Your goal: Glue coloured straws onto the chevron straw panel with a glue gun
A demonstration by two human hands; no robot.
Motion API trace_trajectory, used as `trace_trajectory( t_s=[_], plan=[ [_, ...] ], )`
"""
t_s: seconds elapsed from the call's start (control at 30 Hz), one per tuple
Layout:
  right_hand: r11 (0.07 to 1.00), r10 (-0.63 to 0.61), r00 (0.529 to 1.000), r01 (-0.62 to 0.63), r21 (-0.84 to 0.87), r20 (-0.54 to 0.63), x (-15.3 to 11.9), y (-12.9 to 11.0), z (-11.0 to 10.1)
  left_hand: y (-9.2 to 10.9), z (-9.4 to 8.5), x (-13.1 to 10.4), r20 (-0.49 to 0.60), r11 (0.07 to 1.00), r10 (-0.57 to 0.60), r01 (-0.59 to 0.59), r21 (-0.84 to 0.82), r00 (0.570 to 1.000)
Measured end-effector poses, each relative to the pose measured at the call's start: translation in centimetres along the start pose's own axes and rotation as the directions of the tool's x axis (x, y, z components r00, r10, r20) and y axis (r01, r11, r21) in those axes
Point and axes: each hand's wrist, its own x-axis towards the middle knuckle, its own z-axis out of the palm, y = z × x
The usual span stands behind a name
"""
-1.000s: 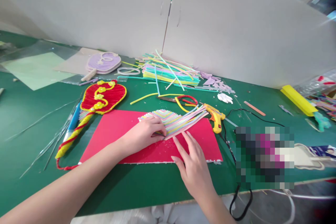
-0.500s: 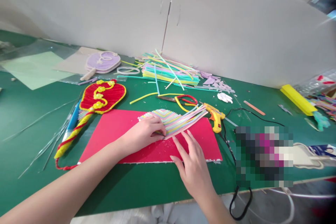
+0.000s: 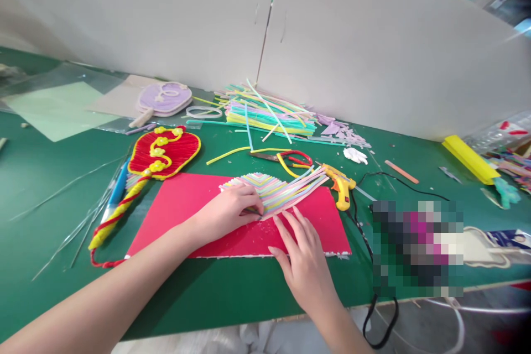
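A leaf-like piece made of pastel pipe cleaners (image 3: 286, 193) in pink, yellow, blue and white lies on a red board (image 3: 174, 202). The strips meet in a V pattern on the left, and their loose ends fan out to the right. Over the left part rests my left hand (image 3: 236, 207), fingers curled and pinching near the inner end of the lowest pink pipe cleaner; its fingertips are partly hidden. My right hand (image 3: 301, 249) is spread open, with its fingertips touching the lower edge of that strip.
Scissors (image 3: 298, 157) and a yellow glue gun (image 3: 341, 185) lie beyond the board. Further back is a pile of pipe cleaners (image 3: 269, 116). A red and yellow fan (image 3: 164, 152) stretches along the left, with wires beside it. A pixelated area covers something at right.
Both hands stay almost in place on the pipe cleaners. The view has shifted very slightly; nothing else has visibly moved.
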Motion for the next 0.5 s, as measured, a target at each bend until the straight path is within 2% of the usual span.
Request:
trace_trajectory(
  t_s=[0.5],
  plan=[
    [1.000, -0.004, 1.000, 0.004, -0.003, 0.019, 0.14, -0.22, -0.16, 0.25, -0.15, 0.04, -0.002, 0.999, 0.007, -0.007, 0.032, 1.000]
  ],
)
